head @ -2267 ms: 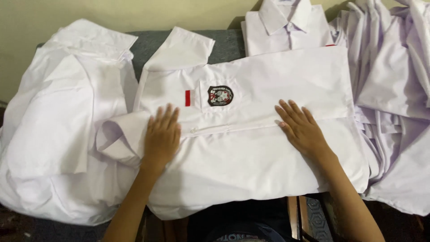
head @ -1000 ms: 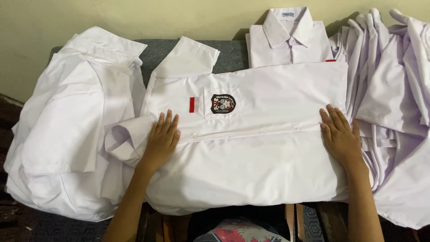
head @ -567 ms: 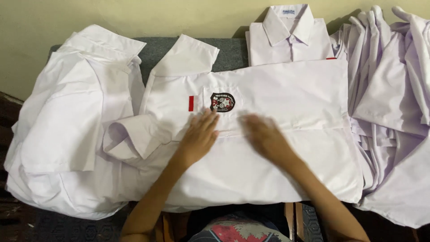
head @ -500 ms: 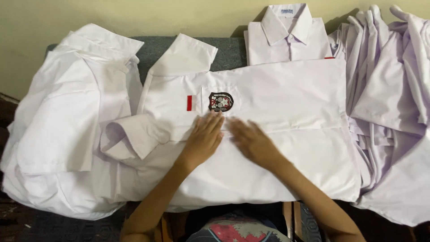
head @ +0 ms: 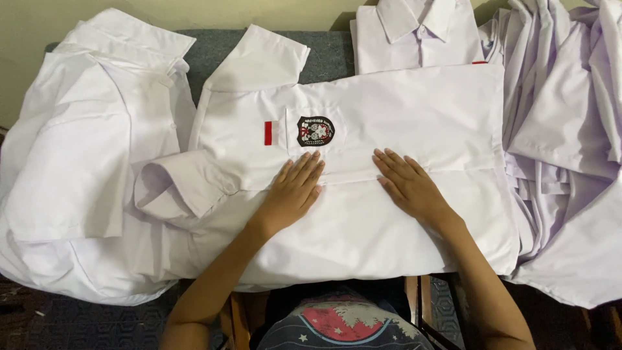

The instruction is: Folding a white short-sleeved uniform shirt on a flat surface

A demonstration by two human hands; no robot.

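Note:
A white short-sleeved shirt lies flat across the grey surface, collar end to the left, with a dark embroidered badge and a small red patch on its chest pocket. My left hand rests palm down on the shirt's button strip just below the badge, fingers spread. My right hand presses flat on the same strip a little to the right. Neither hand grips anything. A folded sleeve sticks out at the left.
A heap of white shirts lies at the left. A folded white shirt with its collar up sits at the back. More white shirts are piled at the right. Grey fabric surface shows behind.
Both hands came together from the shirt's outer parts to its middle, then my right hand slid back to the right along the button strip. The shirt stayed in place.

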